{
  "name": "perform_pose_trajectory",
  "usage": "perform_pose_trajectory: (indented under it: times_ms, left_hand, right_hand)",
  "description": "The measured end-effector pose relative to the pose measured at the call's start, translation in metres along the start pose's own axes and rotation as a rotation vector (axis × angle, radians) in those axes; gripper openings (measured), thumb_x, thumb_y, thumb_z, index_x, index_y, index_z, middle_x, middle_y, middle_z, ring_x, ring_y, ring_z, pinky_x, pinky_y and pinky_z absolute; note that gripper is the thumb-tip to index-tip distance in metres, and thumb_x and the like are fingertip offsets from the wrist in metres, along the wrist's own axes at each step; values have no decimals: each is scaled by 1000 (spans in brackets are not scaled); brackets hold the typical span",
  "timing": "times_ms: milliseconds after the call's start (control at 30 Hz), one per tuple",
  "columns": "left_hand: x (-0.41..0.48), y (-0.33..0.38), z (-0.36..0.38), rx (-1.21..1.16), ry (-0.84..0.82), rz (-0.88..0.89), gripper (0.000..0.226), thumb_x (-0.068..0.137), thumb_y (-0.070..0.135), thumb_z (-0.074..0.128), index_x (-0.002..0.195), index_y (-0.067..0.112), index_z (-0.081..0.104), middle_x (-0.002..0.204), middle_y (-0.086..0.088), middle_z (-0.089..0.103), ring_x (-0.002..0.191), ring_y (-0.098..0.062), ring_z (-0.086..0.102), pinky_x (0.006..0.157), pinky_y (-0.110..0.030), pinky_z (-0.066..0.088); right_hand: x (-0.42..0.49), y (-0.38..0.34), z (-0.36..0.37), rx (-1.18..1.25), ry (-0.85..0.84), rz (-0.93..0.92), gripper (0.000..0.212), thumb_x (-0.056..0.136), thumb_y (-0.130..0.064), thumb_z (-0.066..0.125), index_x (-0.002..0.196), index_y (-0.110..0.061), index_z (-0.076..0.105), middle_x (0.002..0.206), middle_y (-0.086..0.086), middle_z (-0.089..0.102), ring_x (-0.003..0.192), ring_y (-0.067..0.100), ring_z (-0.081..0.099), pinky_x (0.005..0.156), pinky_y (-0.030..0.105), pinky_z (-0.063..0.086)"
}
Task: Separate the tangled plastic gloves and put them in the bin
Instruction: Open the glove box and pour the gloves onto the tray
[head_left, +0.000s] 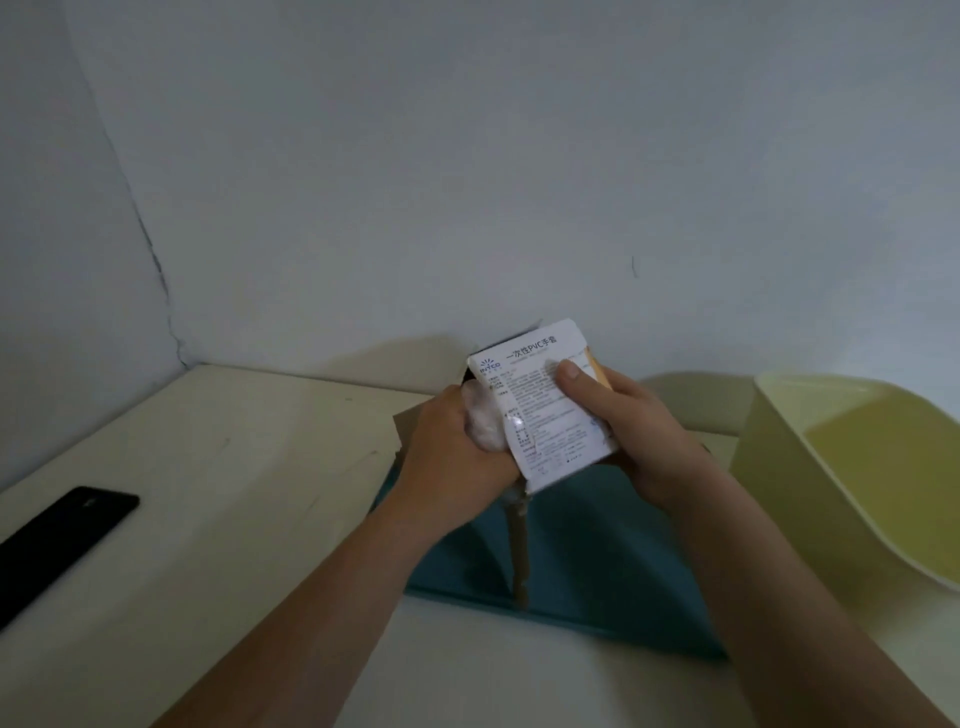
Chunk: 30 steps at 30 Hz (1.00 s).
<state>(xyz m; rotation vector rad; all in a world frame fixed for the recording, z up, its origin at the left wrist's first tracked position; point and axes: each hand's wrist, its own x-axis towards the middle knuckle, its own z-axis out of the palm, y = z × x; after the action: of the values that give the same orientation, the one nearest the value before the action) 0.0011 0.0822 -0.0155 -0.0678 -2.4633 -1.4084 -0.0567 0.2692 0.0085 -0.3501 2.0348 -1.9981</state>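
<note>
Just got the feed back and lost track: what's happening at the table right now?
A person holds a white glove box in the right hand, thumb on its printed face. The left hand grips a wad of clear plastic gloves at the box's open side. The yellow bin stands to the right; no gloves show in the part of it in view.

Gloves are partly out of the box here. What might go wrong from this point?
The left hand grips the glove wad as one clump at the box's opening, so gloves may come out still tangled. The box, held by the right hand, already trails a torn cardboard strip and may rip further.
</note>
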Motion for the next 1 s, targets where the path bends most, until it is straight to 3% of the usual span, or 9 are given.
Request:
perform_pose_trajectory:
  times_ms: [133,233,367,467,600,767,900,933,1000]
  left_hand:
    - [-4,1,-13,84,-5,-3,23,66,40,77,83,25,74,78,8,76,73,-10,74,66,-41,65]
    - [2,2,-22,309,8,-17,61,60,59,76,115,32,70,100,13,65,95,-13,66,80,-42,61]
    - [-3,12,-28,500,-121,64,64,67,51,81,124,33,60,102,15,46,107,-15,46,81,-33,45]
    - [-9,17,-33,563,-238,48,64,70,51,78,128,35,57,109,11,48,113,-18,44,86,-32,42]
    - [-13,14,-40,864,-325,-55,91,63,70,62,145,36,44,132,0,51,127,-25,43,108,-40,42]
    - [-7,20,-26,788,-181,-8,103,75,47,79,160,33,23,151,-1,43,134,-28,47,105,-43,46]
    - [-5,32,-31,648,-353,-7,108,71,45,64,166,34,13,175,1,4,161,-25,-1,130,-47,10]
    - [-6,35,-33,563,-338,7,105,68,44,56,165,32,18,175,2,6,161,-23,0,130,-46,10]
    - [-9,38,-34,386,-255,125,86,71,37,52,156,25,44,164,5,33,154,-19,26,127,-38,24]
  right_hand:
    - [-15,-32,-15,-90,104,-71,44,79,-36,86,118,-19,74,101,7,80,94,30,78,81,42,63]
    - [-24,-57,-21,-194,160,-112,52,73,-35,90,120,-23,71,93,5,81,83,24,79,73,40,65]
    - [-27,-70,-22,-293,321,-187,81,56,-57,95,127,-28,69,107,4,77,87,19,78,81,43,65]
    - [-30,-72,-24,-292,382,-218,81,56,-60,94,128,-31,69,111,2,74,90,17,76,82,39,64]
    - [-37,-72,-31,-188,514,-274,76,66,-54,92,132,-28,65,113,2,72,92,17,75,78,35,63]
    - [-40,-64,-29,-27,512,-229,79,62,-59,93,130,-29,65,109,1,77,93,19,77,87,45,63]
    - [-50,-58,-34,30,542,-238,75,72,-50,90,135,-24,60,111,7,74,91,19,76,80,37,64]
    - [-52,-58,-36,45,562,-251,71,74,-49,89,134,-25,59,113,7,72,93,19,75,77,33,62]
    - [-54,-57,-40,88,593,-261,66,76,-49,88,130,-27,57,116,6,70,97,19,74,77,31,61]
